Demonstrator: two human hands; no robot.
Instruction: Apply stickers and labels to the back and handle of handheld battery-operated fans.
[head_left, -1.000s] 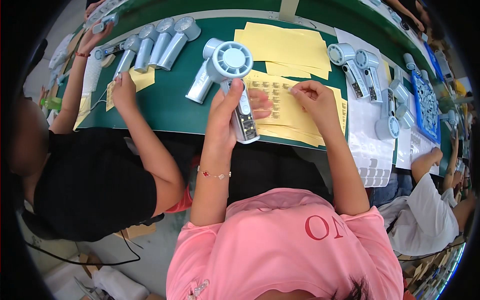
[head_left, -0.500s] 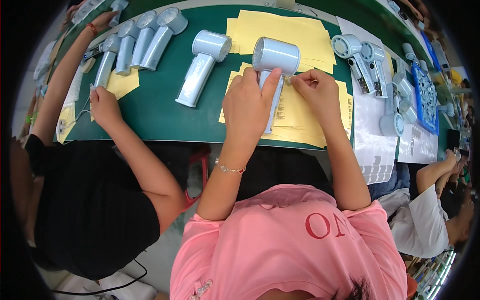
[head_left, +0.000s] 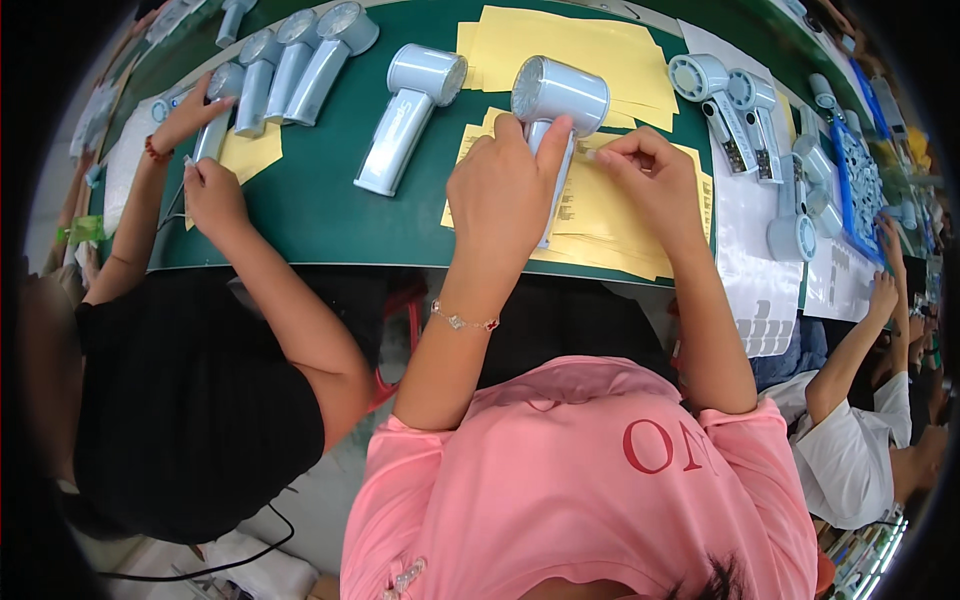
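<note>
A light blue handheld fan [head_left: 560, 92] stands tilted over yellow paper sheets, its round head uppermost. My left hand [head_left: 497, 190] is closed around its handle, the thumb lying along the near face and covering much of it. Just right of the handle, my right hand [head_left: 655, 180] has thumb and forefinger pinched on a tiny pale piece [head_left: 591, 154], too small to name. A second blue handheld fan [head_left: 410, 120] lies on the green table, left of my left hand.
Yellow sheets [head_left: 560, 50] lie behind the fan. Several blue fans [head_left: 320, 75] are at the back left, where a co-worker's hands [head_left: 215, 195] handle one. To the right, partly open fans [head_left: 735, 120] rest on white sheets [head_left: 755, 230], beside a blue tray [head_left: 850, 200] of parts.
The view has shifted slightly. My hands keep nearly the same pose at the fan. The left co-worker's far hand has come back from the table's rear to the fan they handle.
</note>
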